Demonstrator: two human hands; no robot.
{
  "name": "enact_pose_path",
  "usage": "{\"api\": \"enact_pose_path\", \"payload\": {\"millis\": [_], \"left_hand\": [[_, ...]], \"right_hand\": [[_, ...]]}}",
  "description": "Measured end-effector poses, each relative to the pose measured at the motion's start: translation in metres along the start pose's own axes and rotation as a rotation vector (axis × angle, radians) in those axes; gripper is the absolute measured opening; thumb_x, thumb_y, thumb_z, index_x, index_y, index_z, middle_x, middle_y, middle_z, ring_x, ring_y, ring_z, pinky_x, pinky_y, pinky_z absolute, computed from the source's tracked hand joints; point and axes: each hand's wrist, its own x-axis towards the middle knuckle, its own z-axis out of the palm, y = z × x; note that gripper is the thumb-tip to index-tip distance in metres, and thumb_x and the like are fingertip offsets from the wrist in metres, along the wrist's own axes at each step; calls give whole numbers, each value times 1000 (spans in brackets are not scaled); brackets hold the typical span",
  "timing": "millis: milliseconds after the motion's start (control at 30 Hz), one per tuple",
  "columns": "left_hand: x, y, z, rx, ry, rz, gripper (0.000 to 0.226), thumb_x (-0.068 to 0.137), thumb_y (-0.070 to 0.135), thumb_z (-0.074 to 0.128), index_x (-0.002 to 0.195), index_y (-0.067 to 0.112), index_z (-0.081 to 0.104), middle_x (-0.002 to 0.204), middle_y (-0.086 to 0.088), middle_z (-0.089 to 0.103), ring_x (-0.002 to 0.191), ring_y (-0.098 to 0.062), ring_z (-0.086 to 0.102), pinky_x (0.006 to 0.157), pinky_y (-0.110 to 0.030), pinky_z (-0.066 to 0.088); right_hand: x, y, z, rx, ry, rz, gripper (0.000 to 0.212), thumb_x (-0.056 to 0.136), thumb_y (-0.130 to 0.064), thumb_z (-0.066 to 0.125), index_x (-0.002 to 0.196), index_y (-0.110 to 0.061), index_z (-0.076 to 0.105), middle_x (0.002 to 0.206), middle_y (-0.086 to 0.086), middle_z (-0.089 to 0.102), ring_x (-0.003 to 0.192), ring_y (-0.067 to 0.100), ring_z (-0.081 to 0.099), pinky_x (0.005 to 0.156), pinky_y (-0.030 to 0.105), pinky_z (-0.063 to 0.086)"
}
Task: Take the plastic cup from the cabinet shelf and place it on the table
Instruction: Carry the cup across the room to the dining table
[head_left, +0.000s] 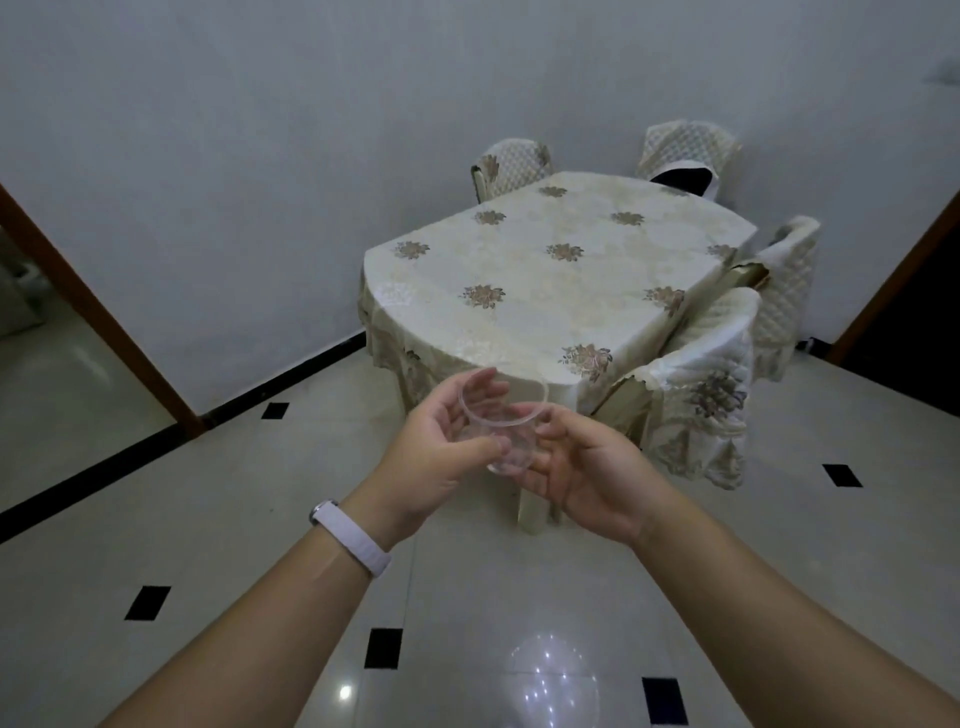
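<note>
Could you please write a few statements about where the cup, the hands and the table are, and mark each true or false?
1. The clear plastic cup is held between both hands, the left hand and the right hand. True.
2. The cup already stands on the table. False: it is held in the air in front of the table's near edge, above the floor.
3. A pale wristband is on the left wrist. True.
4. The cup is full of dark liquid. False: it looks see-through and empty.
5. Plates are laid on the floral tablecloth. False: nothing shows on it.
</note>
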Motion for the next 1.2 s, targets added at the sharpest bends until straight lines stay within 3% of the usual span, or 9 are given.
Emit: {"api": "enact_pose_path", "payload": {"millis": [167, 267, 400, 700, 800, 933, 1200], "left_hand": [[55, 2, 1, -53, 4, -3, 62, 70, -3, 66, 128, 15, 51, 127, -9, 60, 118, -19, 60, 89, -27, 50], [88, 0, 1, -38, -16, -1, 62, 70, -3, 66, 128, 16, 52, 129, -11, 59, 119, -21, 59, 93, -29, 50], [131, -14, -6, -35, -39, -16, 60, 70, -2, 68, 125, 19, 53, 126, -9, 60, 116, -20, 59, 90, -27, 49], [270, -47, -46, -10, -95, -57, 63, 72, 2, 69, 132, 13, 49, 131, -10, 59, 120, -21, 58, 91, -29, 52], [326, -53, -62, 47, -146, -60, 61, 72, 8, 70, 129, 21, 51, 130, -3, 59, 119, -15, 59, 96, -34, 50], [391, -61, -76, 57, -226, -71, 59, 71, 11, 71, 124, 29, 51, 129, 3, 59, 117, -7, 59, 92, -28, 50], [476, -83, -81, 24, -295, -81, 57, 69, 10, 72, 118, 30, 52, 126, 4, 60, 116, -6, 59, 89, -27, 51]], "right_hand": [[36, -30, -17, 67, 17, -29, 50, 75, -7, 56, 125, -1, 54, 126, 23, 58, 87, 29, 65, 96, 44, 49], [58, -46, -31, 82, 28, -51, 37, 74, -6, 56, 111, -7, 57, 121, 22, 59, 86, 29, 66, 102, 48, 44], [91, -62, -49, 121, 64, -54, 35, 74, -6, 57, 109, -7, 57, 126, 25, 56, 84, 29, 65, 109, 51, 38], [208, -115, -89, 111, 162, -73, 41, 74, -8, 58, 115, -5, 57, 123, 23, 53, 83, 28, 66, 80, 37, 56], [251, -139, -98, 98, 224, -84, 37, 74, -8, 59, 110, -7, 60, 120, 22, 53, 83, 27, 67, 81, 36, 55], [294, -169, -110, 80, 306, -101, 32, 74, -10, 60, 106, -7, 63, 117, 21, 55, 87, 29, 66, 82, 36, 54], [348, -202, -147, 104, 355, -152, 41, 78, -7, 61, 119, -7, 60, 118, 18, 59, 96, 31, 67, 87, 40, 53]]}}
